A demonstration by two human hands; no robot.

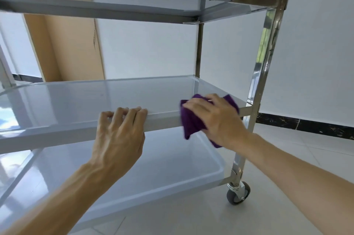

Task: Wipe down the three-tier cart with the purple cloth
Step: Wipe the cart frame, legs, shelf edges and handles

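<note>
A shiny steel three-tier cart (268,46) fills the view, seen from low down. Its middle shelf (80,100) runs across the centre, with the bottom shelf (153,167) below and the top shelf overhead. My left hand (118,135) grips the front rim of the middle shelf, fingers curled over its edge. My right hand (214,119) holds the bunched purple cloth (191,121) against the front right corner of the middle shelf. Part of the cloth hangs below the rim and some shows beyond my fingers.
The cart's front right post runs down to a grey caster wheel (238,193) on a pale tiled floor (306,154). A white wall with a dark skirting strip (306,124) stands behind. A tan door or panel (74,48) shows through the shelves at left.
</note>
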